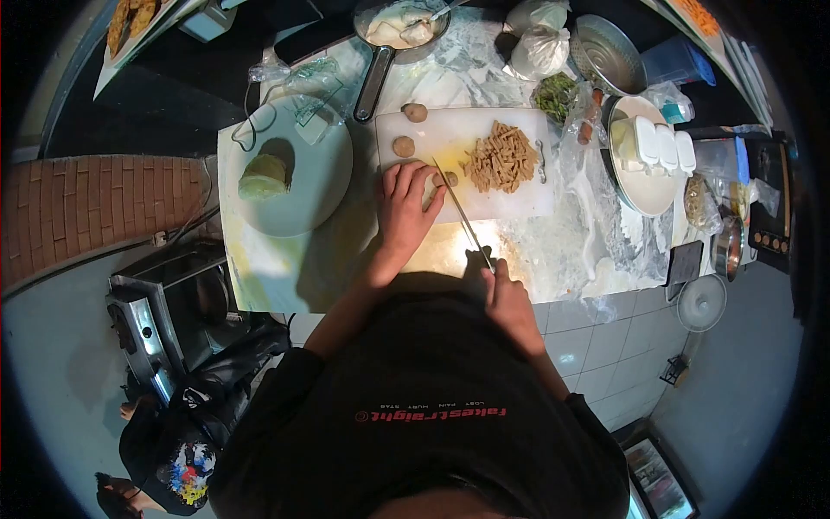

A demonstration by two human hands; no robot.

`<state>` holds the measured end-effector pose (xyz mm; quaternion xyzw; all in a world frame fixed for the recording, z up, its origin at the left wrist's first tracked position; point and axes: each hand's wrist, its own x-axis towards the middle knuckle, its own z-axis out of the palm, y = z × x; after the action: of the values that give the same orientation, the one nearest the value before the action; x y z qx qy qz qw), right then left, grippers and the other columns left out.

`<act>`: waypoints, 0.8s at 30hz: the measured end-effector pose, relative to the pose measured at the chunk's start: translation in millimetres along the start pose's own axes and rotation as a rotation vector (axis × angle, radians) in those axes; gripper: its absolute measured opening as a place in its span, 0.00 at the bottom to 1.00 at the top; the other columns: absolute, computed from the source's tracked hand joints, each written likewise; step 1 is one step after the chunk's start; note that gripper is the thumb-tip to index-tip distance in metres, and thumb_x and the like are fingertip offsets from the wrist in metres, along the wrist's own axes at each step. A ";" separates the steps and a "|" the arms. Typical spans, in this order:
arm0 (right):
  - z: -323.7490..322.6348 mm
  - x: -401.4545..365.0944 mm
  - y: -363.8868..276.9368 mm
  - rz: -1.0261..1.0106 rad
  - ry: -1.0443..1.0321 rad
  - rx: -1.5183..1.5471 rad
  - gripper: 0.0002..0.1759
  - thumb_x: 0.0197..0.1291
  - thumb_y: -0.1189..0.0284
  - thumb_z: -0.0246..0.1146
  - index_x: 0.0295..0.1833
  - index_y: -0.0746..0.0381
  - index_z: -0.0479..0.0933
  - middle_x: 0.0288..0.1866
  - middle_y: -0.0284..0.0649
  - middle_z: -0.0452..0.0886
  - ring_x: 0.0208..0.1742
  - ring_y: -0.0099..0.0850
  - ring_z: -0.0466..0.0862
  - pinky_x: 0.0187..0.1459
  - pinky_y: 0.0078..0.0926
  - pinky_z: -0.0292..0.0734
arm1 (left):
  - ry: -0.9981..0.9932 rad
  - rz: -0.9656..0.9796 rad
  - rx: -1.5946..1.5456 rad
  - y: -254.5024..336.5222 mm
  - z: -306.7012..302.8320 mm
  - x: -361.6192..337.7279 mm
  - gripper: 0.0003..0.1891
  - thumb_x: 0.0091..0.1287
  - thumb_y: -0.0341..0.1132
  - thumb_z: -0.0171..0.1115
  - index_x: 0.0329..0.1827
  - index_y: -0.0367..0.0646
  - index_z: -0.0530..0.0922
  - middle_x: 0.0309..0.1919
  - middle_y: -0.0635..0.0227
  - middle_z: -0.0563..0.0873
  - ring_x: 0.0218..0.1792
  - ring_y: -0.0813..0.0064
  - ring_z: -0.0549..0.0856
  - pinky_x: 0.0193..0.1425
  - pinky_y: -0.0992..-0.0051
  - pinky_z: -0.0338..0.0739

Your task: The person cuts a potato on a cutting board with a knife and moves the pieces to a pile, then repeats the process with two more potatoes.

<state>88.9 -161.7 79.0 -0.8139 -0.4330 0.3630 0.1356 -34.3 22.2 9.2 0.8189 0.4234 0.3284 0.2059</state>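
My right hand (pixel 508 303) grips the handle of a knife (pixel 460 208), whose blade slants up and left over the white cutting board (pixel 519 206). Beside the blade, my left hand (pixel 408 208) holds a small brown piece (pixel 450 178) at its fingertips, with the fingers bent. To the right of the knife lies a heap of brown cut strips (pixel 503 159). One brown round piece (pixel 403 146) rests on the board above my left hand, and another brown lump (pixel 415 112) sits at the board's top edge.
A large round plate (pixel 298 221) with a green item (pixel 263 177) stands left. A pan (pixel 402 26) is behind the board. Bagged greens (pixel 553 97), a metal pot (pixel 608 54) and a plate with white containers (pixel 647 195) stand right. A person (pixel 173 441) is at lower left.
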 end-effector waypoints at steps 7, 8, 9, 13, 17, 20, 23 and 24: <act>-13.2 -5.7 3.3 0.074 0.080 0.003 0.17 0.80 0.61 0.49 0.53 0.66 0.69 0.25 0.66 0.79 0.33 0.67 0.80 0.32 0.62 0.73 | -0.004 0.074 -0.028 -2.6 -2.8 3.0 0.16 0.58 0.32 0.74 0.49 0.45 0.83 0.51 0.71 0.81 0.57 0.61 0.76 0.64 0.59 0.70; -11.5 -2.4 5.0 0.085 0.073 -0.010 0.18 0.80 0.60 0.49 0.53 0.66 0.69 0.26 0.66 0.79 0.33 0.68 0.80 0.32 0.62 0.73 | -0.009 0.094 -0.013 -1.9 -5.1 3.4 0.15 0.58 0.32 0.74 0.48 0.45 0.83 0.50 0.71 0.81 0.57 0.61 0.76 0.63 0.60 0.69; -9.7 0.3 5.7 0.095 0.065 -0.024 0.18 0.80 0.60 0.49 0.53 0.66 0.69 0.27 0.66 0.80 0.34 0.68 0.80 0.32 0.62 0.73 | -0.013 0.114 0.003 -1.6 -7.6 4.1 0.15 0.58 0.32 0.74 0.47 0.45 0.84 0.50 0.70 0.82 0.56 0.60 0.77 0.63 0.60 0.69; -5.2 3.3 6.4 0.066 0.021 -0.054 0.20 0.80 0.58 0.47 0.53 0.67 0.69 0.30 0.65 0.82 0.35 0.68 0.82 0.35 0.63 0.77 | -0.005 0.211 0.117 -3.2 -10.0 -0.2 0.15 0.58 0.32 0.73 0.49 0.45 0.83 0.49 0.70 0.83 0.55 0.61 0.77 0.63 0.60 0.69; 2.7 4.0 14.4 0.050 0.057 -0.023 0.20 0.80 0.58 0.48 0.54 0.67 0.70 0.30 0.66 0.81 0.36 0.68 0.81 0.36 0.62 0.75 | -0.036 0.216 0.123 -3.7 -7.0 -1.5 0.17 0.59 0.31 0.71 0.53 0.46 0.82 0.47 0.69 0.82 0.56 0.62 0.77 0.63 0.59 0.69; 3.4 -0.2 16.2 0.027 0.075 0.029 0.20 0.80 0.59 0.48 0.53 0.67 0.71 0.28 0.67 0.80 0.35 0.68 0.81 0.33 0.62 0.73 | -0.040 0.204 0.099 -3.0 -8.7 0.8 0.19 0.60 0.31 0.70 0.55 0.46 0.81 0.47 0.68 0.82 0.56 0.62 0.78 0.64 0.59 0.69; 4.6 -2.3 16.4 0.025 0.071 0.071 0.21 0.80 0.59 0.48 0.54 0.68 0.71 0.28 0.67 0.80 0.36 0.68 0.81 0.34 0.61 0.73 | 0.018 0.218 0.119 -2.5 -15.3 9.1 0.21 0.58 0.31 0.71 0.57 0.48 0.80 0.46 0.68 0.83 0.57 0.62 0.78 0.64 0.59 0.68; 4.1 -3.1 14.5 0.034 0.060 0.080 0.22 0.80 0.58 0.48 0.55 0.69 0.71 0.29 0.67 0.80 0.36 0.68 0.81 0.35 0.61 0.74 | 0.071 0.222 0.144 -0.7 -19.0 12.9 0.23 0.58 0.30 0.72 0.58 0.48 0.79 0.45 0.67 0.82 0.57 0.62 0.78 0.63 0.58 0.69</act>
<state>93.7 -173.1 69.8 -0.8256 -0.3998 0.3577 0.1747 -42.7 34.4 26.8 0.8612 0.3594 0.3468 0.0939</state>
